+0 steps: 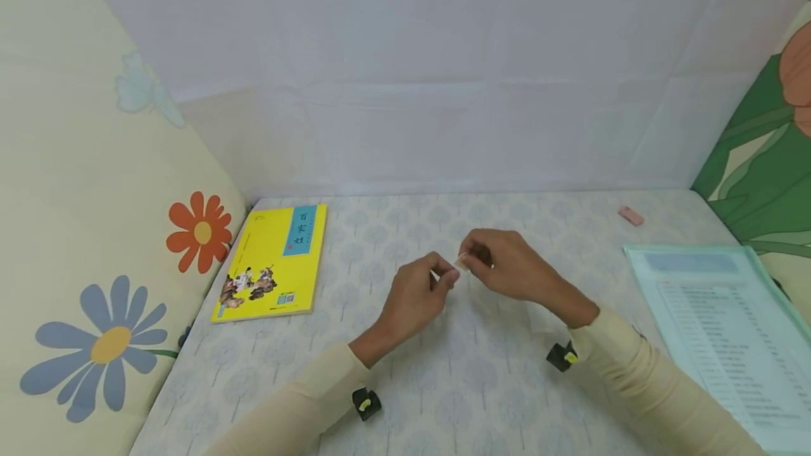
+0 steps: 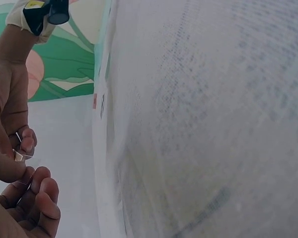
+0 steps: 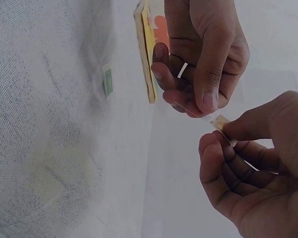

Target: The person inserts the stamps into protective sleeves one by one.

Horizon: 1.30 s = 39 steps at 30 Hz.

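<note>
Above the middle of the table, my left hand (image 1: 415, 294) and right hand (image 1: 516, 266) meet at the fingertips. Between them is a small beige piece with clear film (image 3: 219, 122); its exact kind is too small to tell. My right thumb and fingers pinch the beige end, clearest in the right wrist view. The left thumb and fingertips pinch the thin clear edge. In the left wrist view the piece (image 2: 20, 156) is partly covered by fingers. A small green rectangle with a pale border (image 3: 108, 82) lies below the hands in the right wrist view.
On the patterned tablecloth (image 1: 405, 400), a yellow book (image 1: 269, 266) lies at the left. A pink eraser-like block (image 1: 631, 215) sits at the back right. A pale green clear folder with printed paper (image 1: 722, 329) lies at the right. Fabric walls enclose the back and sides.
</note>
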Each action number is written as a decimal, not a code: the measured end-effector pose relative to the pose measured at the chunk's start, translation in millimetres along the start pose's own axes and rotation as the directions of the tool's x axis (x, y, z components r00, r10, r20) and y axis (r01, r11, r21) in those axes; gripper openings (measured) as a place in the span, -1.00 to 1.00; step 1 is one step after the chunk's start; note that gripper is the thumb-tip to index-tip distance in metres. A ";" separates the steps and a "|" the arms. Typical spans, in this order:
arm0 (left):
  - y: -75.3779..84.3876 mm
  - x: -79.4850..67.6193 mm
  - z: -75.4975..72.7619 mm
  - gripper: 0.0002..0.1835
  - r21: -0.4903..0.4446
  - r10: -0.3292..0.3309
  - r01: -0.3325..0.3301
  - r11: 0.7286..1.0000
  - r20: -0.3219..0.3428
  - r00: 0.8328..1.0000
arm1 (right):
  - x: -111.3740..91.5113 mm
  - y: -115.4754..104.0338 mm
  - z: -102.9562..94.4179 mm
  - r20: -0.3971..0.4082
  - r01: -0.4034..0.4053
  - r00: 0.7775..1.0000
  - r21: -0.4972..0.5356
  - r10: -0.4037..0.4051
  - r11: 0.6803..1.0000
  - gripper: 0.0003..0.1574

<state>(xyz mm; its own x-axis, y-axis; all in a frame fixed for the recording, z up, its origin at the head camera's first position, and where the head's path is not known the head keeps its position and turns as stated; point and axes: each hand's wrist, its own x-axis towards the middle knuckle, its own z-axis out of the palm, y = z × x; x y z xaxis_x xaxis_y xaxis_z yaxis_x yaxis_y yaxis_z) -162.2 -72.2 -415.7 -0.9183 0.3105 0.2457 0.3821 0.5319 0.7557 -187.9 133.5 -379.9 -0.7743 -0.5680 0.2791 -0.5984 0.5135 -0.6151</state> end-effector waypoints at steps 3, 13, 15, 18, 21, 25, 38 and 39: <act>0.1 -0.4 -0.1 -0.91 0.004 -0.001 0.001 1.000 -0.007 1.000 | 0.0 -0.7 0.1 0.001 -0.012 1.000 0.005 0.012 1.000 -0.95; -0.8 -0.4 0.3 -0.90 0.018 0.010 -0.010 1.000 -0.021 1.000 | 0.6 -0.4 1.2 -0.005 -0.008 1.000 0.006 0.008 1.000 -0.95; -1.0 -0.4 0.4 -0.90 0.018 0.015 -0.014 1.000 -0.021 1.000 | 0.5 0.2 1.7 -0.006 -0.010 1.000 0.008 0.010 1.000 -0.95; -0.6 -0.6 0.2 -0.90 0.018 0.016 -0.016 1.000 -0.019 1.000 | 0.5 1.6 2.9 -0.012 -0.014 1.000 0.003 0.014 1.000 -0.94; -0.1 -0.9 -0.1 -0.90 0.018 0.014 -0.014 1.000 -0.017 1.000 | 0.5 2.4 3.7 -0.020 -0.011 1.000 -0.003 0.011 1.000 -0.94; -0.5 -1.0 -0.2 -0.90 0.021 0.016 -0.016 1.000 -0.018 1.000 | 0.0 2.3 3.8 -0.027 0.000 1.000 0.000 0.000 1.000 -0.95; -1.2 -1.0 -0.6 -0.90 0.033 0.041 -0.040 0.999 -0.035 0.999 | 0.4 2.8 3.1 -0.022 0.013 1.000 -0.002 -0.013 1.000 -0.93; -1.1 -0.9 -0.8 -0.89 0.033 0.040 -0.039 0.999 -0.035 0.999 | 0.5 2.8 2.9 -0.021 0.016 1.000 -0.001 -0.016 1.000 -0.93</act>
<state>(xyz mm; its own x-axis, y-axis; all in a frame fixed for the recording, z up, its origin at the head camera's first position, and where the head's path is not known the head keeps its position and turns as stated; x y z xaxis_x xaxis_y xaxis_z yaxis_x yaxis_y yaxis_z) -161.9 -73.6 -416.2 -0.9052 0.3041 0.2969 0.4210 0.5453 0.7249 -189.4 132.7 -383.6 -0.7690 -0.5623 0.3041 -0.6105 0.5050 -0.6101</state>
